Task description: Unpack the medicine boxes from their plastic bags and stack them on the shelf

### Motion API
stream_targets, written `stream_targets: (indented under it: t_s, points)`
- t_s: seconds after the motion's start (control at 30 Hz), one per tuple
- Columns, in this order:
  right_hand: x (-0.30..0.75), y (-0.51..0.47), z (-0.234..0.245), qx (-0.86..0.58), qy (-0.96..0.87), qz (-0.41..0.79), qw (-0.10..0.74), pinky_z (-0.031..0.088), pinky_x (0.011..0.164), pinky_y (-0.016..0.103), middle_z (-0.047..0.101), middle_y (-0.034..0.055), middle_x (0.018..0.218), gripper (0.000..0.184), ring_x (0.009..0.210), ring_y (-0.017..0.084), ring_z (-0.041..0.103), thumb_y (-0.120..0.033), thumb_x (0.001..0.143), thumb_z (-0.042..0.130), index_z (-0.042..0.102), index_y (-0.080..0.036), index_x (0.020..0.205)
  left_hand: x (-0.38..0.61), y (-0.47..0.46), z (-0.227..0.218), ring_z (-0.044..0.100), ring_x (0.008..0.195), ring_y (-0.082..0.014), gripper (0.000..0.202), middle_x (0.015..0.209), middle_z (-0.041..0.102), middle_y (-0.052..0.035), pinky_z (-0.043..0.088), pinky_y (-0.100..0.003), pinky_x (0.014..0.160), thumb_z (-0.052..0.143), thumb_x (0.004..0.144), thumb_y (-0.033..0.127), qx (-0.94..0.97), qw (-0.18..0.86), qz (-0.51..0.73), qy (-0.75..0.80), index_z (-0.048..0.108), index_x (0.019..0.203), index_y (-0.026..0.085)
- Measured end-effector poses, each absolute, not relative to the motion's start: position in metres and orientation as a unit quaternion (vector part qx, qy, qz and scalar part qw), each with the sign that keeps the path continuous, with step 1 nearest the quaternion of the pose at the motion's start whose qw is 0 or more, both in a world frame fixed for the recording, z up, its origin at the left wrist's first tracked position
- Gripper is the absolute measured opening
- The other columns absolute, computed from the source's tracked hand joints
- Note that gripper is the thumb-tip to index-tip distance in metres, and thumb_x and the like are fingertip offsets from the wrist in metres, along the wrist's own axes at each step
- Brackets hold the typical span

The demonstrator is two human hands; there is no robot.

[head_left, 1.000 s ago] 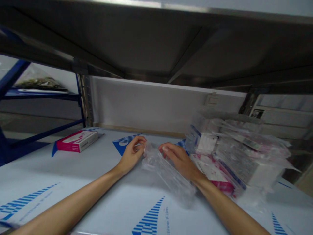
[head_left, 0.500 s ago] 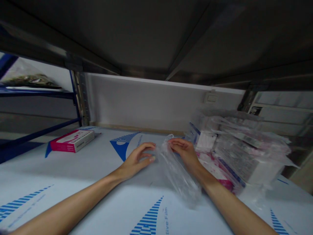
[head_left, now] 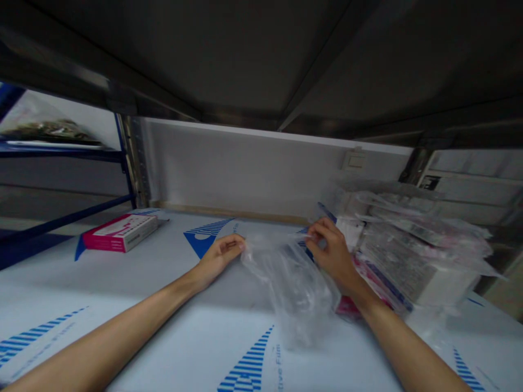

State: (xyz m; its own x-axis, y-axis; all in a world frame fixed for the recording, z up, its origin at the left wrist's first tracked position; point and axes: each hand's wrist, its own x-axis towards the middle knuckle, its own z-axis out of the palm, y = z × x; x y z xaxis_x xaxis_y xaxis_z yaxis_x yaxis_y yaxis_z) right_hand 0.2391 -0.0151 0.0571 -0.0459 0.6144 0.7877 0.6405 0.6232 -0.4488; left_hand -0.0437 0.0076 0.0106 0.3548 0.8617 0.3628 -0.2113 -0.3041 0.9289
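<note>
A clear plastic bag (head_left: 290, 280) hangs stretched between my two hands over the film-covered shelf (head_left: 196, 332). My left hand (head_left: 223, 255) pinches its upper left edge between thumb and fingers. At the upper right edge, my right hand (head_left: 330, 247) is closed on the bag in the same way. The lower part of the bag droops toward the shelf and is blurred. Nothing can be made out inside it. My right hand is close to a pile of plastic-wrapped packages (head_left: 412, 245).
A pink and white box (head_left: 122, 233) lies at the far left. A dark metal shelf (head_left: 245, 60) hangs low overhead. Behind is a white wall with a switch (head_left: 354, 160). Blue rack bars (head_left: 81, 212) stand to the left.
My left hand, open and apart from the bag before, now grips its edge. My right hand has moved right, and the bag has spread from a narrow bunch to a wide sheet.
</note>
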Motion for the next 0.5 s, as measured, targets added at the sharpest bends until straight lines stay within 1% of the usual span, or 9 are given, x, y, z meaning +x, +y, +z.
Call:
stream_targets:
  t_s: [0.07, 0.13, 0.2, 0.27, 0.33, 0.37, 0.43, 0.5]
  points:
    - [0.247, -0.012, 0.06, -0.413, -0.71, 0.071, 0.567, 0.049, 0.078, 0.036, 0.059, 0.0054, 0.086, 0.018, 0.084, 0.021, 0.059, -0.031, 0.073, 0.064, 0.056, -0.022, 0.059, -0.05, 0.012, 0.014, 0.059, 0.07, -0.0145, 0.033, 0.072, 0.064, 0.0005, 0.048, -0.027, 0.072, 0.084, 0.07, 0.045, 0.561, 0.581, 0.527, 0.264, 0.066, 0.075, 0.018]
    - [0.251, -0.01, 0.062, -0.405, -0.669, 0.215, 0.585, 0.051, 0.079, 0.036, 0.064, 0.0067, 0.095, 0.02, 0.09, 0.022, 0.062, -0.037, 0.074, 0.065, 0.058, -0.021, 0.064, -0.056, 0.012, 0.018, 0.063, 0.072, -0.0169, 0.034, 0.075, 0.066, -0.0017, 0.051, -0.03, 0.074, 0.086, 0.068, 0.045, 0.508, 0.636, 0.516, 0.266, 0.066, 0.075, 0.018]
    - [0.251, -0.008, 0.063, -0.4, -0.608, 0.35, 0.589, 0.054, 0.071, 0.034, 0.067, 0.0062, 0.092, 0.024, 0.081, 0.021, 0.064, -0.043, 0.074, 0.068, 0.059, -0.022, 0.07, -0.059, 0.011, 0.021, 0.066, 0.077, -0.0209, 0.037, 0.081, 0.069, -0.0049, 0.054, -0.035, 0.078, 0.084, 0.07, 0.049, 0.484, 0.668, 0.496, 0.27, 0.066, 0.079, 0.019]
    - [0.251, -0.008, 0.064, -0.389, -0.561, 0.429, 0.591, 0.055, 0.063, 0.032, 0.068, 0.0045, 0.083, 0.03, 0.071, 0.019, 0.064, -0.048, 0.071, 0.074, 0.056, -0.023, 0.073, -0.06, 0.01, 0.022, 0.067, 0.078, -0.0222, 0.04, 0.082, 0.07, -0.0059, 0.056, -0.037, 0.078, 0.081, 0.073, 0.055, 0.492, 0.67, 0.483, 0.275, 0.065, 0.082, 0.019]
    - [0.251, -0.008, 0.065, -0.378, -0.531, 0.454, 0.608, 0.053, 0.058, 0.029, 0.067, 0.0021, 0.076, 0.036, 0.063, 0.016, 0.062, -0.048, 0.068, 0.079, 0.053, -0.024, 0.073, -0.059, 0.009, 0.02, 0.065, 0.072, -0.0181, 0.042, 0.077, 0.067, -0.0029, 0.056, -0.033, 0.072, 0.082, 0.073, 0.056, 0.516, 0.657, 0.477, 0.273, 0.061, 0.08, 0.02]
    - [0.252, -0.007, 0.066, -0.374, -0.52, 0.452, 0.621, 0.051, 0.055, 0.027, 0.066, 0.0007, 0.073, 0.038, 0.059, 0.014, 0.06, -0.048, 0.066, 0.08, 0.052, -0.024, 0.074, -0.059, 0.008, 0.019, 0.063, 0.068, -0.0153, 0.042, 0.073, 0.064, -0.0009, 0.055, -0.03, 0.068, 0.083, 0.072, 0.054, 0.529, 0.653, 0.47, 0.269, 0.058, 0.077, 0.02]
    - [0.257, -0.005, 0.066, -0.365, -0.51, 0.434, 0.648, 0.046, 0.049, 0.024, 0.059, -0.0029, 0.065, 0.039, 0.054, 0.012, 0.054, -0.047, 0.066, 0.081, 0.05, -0.025, 0.073, -0.058, 0.008, 0.017, 0.058, 0.061, -0.0104, 0.044, 0.068, 0.059, 0.003, 0.052, -0.023, 0.06, 0.088, 0.069, 0.046, 0.552, 0.649, 0.452, 0.265, 0.053, 0.074, 0.02]
    - [0.262, -0.001, 0.065, -0.36, -0.516, 0.403, 0.665, 0.042, 0.046, 0.024, 0.05, -0.0063, 0.058, 0.039, 0.05, 0.011, 0.049, -0.046, 0.066, 0.08, 0.048, -0.025, 0.072, -0.058, 0.008, 0.016, 0.057, 0.058, -0.0086, 0.042, 0.066, 0.057, 0.0052, 0.05, -0.021, 0.056, 0.091, 0.067, 0.037, 0.567, 0.645, 0.436, 0.269, 0.054, 0.079, 0.021]
